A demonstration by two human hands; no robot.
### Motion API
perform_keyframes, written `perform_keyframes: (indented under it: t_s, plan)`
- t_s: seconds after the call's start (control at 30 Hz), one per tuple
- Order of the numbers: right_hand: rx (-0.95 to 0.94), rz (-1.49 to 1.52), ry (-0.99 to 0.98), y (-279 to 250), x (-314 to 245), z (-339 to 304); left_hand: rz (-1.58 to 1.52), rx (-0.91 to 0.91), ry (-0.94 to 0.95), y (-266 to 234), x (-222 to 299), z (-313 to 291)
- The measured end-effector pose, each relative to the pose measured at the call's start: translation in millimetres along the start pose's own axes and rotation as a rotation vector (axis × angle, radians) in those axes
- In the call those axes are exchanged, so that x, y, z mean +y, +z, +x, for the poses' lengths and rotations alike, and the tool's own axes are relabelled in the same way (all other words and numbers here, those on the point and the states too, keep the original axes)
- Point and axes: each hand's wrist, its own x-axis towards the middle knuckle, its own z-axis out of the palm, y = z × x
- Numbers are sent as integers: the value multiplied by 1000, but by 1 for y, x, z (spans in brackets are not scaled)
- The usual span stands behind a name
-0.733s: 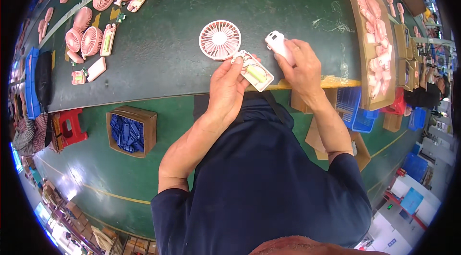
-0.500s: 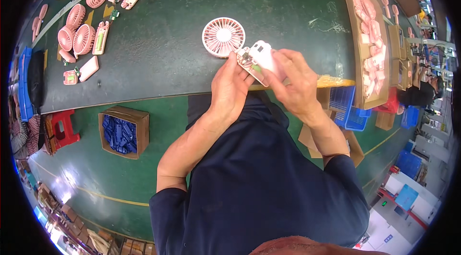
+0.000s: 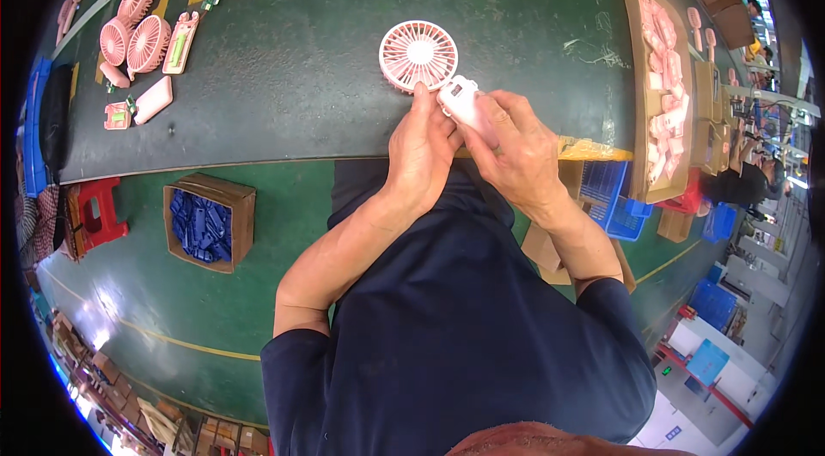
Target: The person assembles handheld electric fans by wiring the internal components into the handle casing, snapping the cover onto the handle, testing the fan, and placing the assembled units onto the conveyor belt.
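A pink handheld fan (image 3: pixel 418 56) has its round grille facing up at the front middle of the workbench. The fingers of my left hand (image 3: pixel 421 151) are closed round its handle, with the thumb up by the grille's lower rim. My right hand (image 3: pixel 522 146) grips a pale pink handle cover (image 3: pixel 468 108) between thumb and fingers. This cover lies over the handle, its notched end close to the grille. The handle's inside is hidden beneath it, and whether the two halves meet fully I cannot tell.
Several pink fan heads (image 3: pixel 148 43) and handle halves with green batteries (image 3: pixel 180 43) lie on the bench's left. A cardboard tray of pink parts (image 3: pixel 636 95) stands at the right edge. Below the bench are a carton of blue parts (image 3: pixel 245 224), a red stool (image 3: pixel 101 214) and blue crates (image 3: pixel 606 189).
The cover in my right hand has come down over the handle, hiding the circuit board and green battery seen earlier. My left thumb is now by the grille's rim.
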Motion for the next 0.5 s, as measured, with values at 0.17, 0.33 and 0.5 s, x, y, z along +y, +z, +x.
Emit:
perform_keyframes:
  t_s: [0.17, 0.33, 0.5]
  plan:
    - [7, -31, -1, 1, -2, -1, 6, 8, -2, 3, 1, -1]
    - [-9, -51, 3, 2, -4, -3, 6, 14, -4, 1, 0, -1]
    - [-9, -107, -55, 9, -3, -7, -11, 2, -8, -2, -1, 0]
